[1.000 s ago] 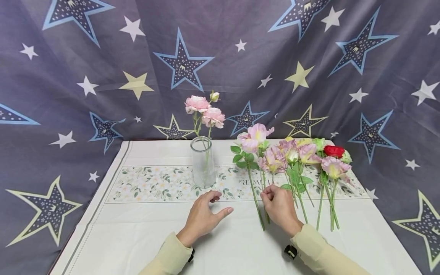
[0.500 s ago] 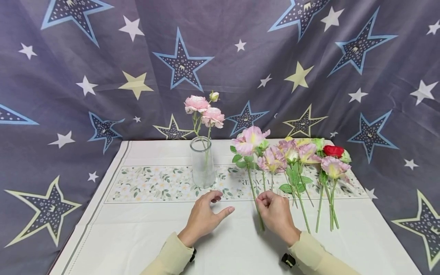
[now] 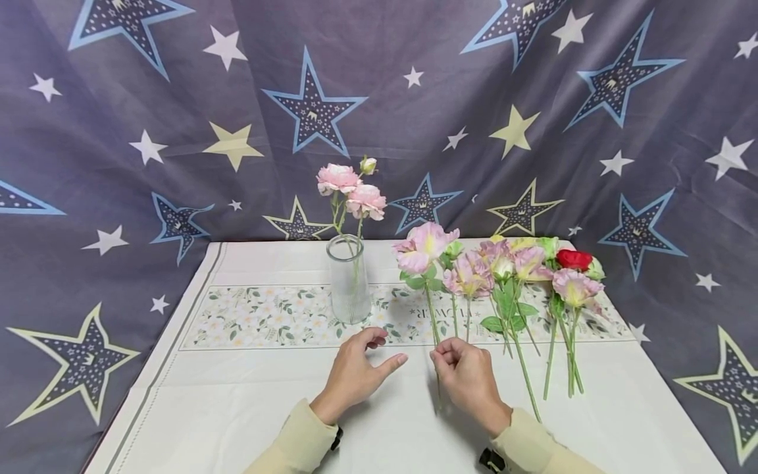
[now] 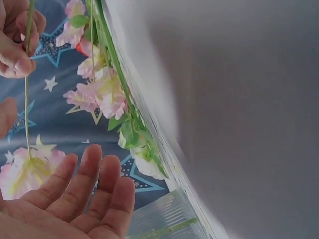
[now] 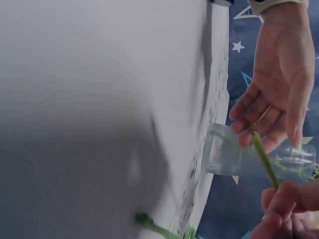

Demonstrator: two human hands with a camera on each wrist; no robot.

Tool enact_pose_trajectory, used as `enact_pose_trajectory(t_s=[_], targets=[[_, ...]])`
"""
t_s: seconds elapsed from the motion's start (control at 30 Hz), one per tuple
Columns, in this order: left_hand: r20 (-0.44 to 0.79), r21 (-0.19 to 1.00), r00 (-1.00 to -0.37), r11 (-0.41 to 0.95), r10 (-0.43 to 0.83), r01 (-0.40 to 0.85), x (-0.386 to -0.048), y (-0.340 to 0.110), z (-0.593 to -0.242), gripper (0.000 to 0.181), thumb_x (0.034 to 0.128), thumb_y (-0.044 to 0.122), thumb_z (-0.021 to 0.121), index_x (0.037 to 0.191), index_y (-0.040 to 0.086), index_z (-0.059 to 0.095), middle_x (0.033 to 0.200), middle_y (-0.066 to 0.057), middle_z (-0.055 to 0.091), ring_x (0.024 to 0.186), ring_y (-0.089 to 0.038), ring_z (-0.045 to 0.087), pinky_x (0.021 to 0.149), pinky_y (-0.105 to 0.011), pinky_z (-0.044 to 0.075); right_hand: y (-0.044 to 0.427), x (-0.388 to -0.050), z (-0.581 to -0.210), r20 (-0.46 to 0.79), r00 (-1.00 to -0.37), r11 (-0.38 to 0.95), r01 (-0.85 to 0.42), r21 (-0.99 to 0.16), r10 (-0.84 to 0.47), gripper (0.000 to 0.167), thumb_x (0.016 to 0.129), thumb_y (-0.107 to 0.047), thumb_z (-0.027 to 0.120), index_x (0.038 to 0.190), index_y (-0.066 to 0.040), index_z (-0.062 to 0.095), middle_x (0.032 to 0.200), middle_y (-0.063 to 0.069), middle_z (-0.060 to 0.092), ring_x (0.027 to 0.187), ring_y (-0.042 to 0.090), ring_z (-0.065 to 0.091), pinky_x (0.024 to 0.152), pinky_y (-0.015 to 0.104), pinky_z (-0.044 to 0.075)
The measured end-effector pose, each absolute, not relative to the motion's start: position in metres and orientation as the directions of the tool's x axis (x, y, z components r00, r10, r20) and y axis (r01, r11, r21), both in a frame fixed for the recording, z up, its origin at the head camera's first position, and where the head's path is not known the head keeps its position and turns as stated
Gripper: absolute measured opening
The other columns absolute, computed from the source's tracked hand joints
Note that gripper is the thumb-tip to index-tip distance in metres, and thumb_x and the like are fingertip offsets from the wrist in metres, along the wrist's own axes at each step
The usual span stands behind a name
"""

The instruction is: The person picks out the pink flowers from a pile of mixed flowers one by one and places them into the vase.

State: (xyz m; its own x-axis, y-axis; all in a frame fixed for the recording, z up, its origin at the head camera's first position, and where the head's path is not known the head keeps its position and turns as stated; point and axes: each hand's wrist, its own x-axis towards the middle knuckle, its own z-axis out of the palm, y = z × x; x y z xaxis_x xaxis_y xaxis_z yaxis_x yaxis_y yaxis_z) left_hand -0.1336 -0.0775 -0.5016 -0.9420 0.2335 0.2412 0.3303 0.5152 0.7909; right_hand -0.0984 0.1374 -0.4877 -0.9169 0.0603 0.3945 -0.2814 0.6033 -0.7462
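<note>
Just below the middle of the head view, a little to the right, we held a lilac flower (image 3: 425, 247) with our right hand (image 3: 469, 380). Our thumb and fingers (image 5: 283, 199) were clamped together on its green stem (image 5: 265, 162), well below the petals. The bloom was above this hand, to the right of the glass vase (image 3: 341, 299) and apart from it. The lower end of the stem came out under our grip; whether it touched the worktop (image 3: 237, 408), we could not tell.

At the lower centre of the head view, our left hand (image 3: 358, 372) was near the foot of the vase. Its fingers were slightly bent and relaxed, and the thumb stood apart from them. At the lower left of the left wrist view, these same fingers showed before the petals of the held flower.

Around the centre, the vase stood upright on a printed floral strip (image 3: 249, 322), with two pink blooms (image 3: 366, 201) and a pale bud (image 3: 368, 165) rising above its rim. On the right side of the frame lay other flowers (image 3: 470, 275), mostly lilac, with a red rose (image 3: 574, 260) among them, their stems pointing toward the lower edge. Across the upper part hung a dark curtain (image 3: 403, 33) with stars.
</note>
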Motion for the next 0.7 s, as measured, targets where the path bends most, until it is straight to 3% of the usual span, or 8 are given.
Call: enact_pose_trajectory(t_s=[0.4,0.7], targets=[[0.249,0.809,-0.938,0.479,0.242,0.339,-0.136,-0.070,-0.502,0.050,0.0870,0.047,0.081,0.119,0.010,0.070,0.104,-0.008,0.073,0.099,-0.030,0.069,0.089,-0.051,0.053,0.127,-0.092,-0.491,0.427,-0.903,0.575,-0.332,-0.748,0.035,0.021,0.079,0.008,0.080,0.076,-0.009,0.068,0.060,-0.009,0.065,0.050,-0.004,0.053,0.046,0.017,0.047],[0.273,0.843,-0.933,0.409,0.233,0.349,-0.139,-0.061,-0.501,0.038,0.0882,0.040,0.082,0.111,0.011,0.072,0.094,-0.005,0.075,0.092,-0.030,0.072,0.088,-0.052,0.055,0.118,-0.086,-0.494,0.428,-0.903,0.539,-0.347,-0.767,0.028,0.022,0.078,0.009,0.080,0.075,-0.009,0.068,0.061,-0.009,0.065,0.050,-0.005,0.053,0.044,0.015,0.046]])
